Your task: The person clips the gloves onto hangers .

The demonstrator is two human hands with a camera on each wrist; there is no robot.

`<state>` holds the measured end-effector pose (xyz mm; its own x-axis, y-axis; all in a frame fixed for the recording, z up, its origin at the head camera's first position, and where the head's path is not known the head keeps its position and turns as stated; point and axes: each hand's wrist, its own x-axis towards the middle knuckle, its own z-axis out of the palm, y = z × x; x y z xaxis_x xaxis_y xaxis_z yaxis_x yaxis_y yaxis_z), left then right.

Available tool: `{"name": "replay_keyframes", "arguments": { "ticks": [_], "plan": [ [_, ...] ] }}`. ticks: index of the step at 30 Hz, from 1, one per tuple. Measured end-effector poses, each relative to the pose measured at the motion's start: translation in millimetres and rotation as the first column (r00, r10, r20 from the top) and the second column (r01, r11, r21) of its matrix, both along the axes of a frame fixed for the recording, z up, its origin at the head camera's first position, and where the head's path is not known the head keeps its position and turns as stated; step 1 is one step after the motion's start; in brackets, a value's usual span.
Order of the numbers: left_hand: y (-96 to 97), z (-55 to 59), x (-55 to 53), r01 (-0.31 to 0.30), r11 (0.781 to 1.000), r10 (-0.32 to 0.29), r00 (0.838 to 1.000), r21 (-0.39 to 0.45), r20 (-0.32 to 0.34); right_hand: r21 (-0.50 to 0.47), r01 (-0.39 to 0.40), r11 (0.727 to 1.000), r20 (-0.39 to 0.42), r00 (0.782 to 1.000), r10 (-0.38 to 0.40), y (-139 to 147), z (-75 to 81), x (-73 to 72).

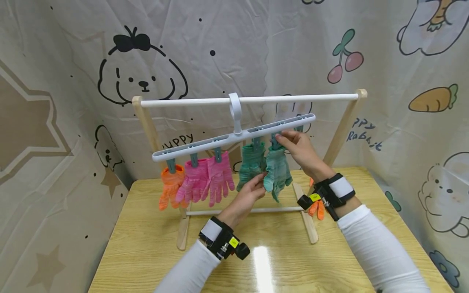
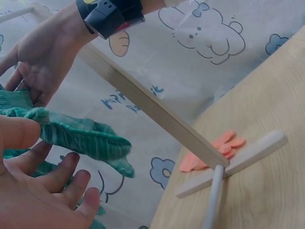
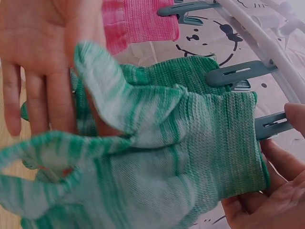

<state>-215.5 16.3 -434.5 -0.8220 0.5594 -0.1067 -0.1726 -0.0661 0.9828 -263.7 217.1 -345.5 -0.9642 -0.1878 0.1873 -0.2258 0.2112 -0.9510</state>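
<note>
A white clip hanger (image 1: 234, 138) hangs tilted from a rod, its right end higher. Two green gloves (image 1: 278, 171) hang from its right half, the other green glove (image 1: 252, 160) being nearer the hook. My right hand (image 1: 302, 150) pinches the grey-green clip (image 3: 271, 126) at the outer green glove's cuff. My left hand (image 1: 246, 199) touches that glove lower down, between the two green gloves, its fingers extended and relaxed. Pink gloves (image 1: 205, 177) and an orange glove (image 1: 171, 185) hang from clips on the left half.
The wooden rack with a white top rod (image 1: 300, 98) stands on the wooden table (image 1: 146, 256). Another orange glove (image 2: 228, 143) lies on the table by the rack's right foot (image 1: 307, 219). A printed curtain (image 1: 220, 36) surrounds the table.
</note>
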Motion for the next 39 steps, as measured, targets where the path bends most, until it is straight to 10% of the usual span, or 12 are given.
{"name": "replay_keyframes", "arguments": {
  "ticks": [39],
  "plan": [
    [-44.0,-34.3,35.2,-0.119,0.986,0.117,0.993,-0.114,-0.021,-0.086,0.204,0.975,0.098,0.976,-0.196,16.2,-62.8,37.2]
  ]
}}
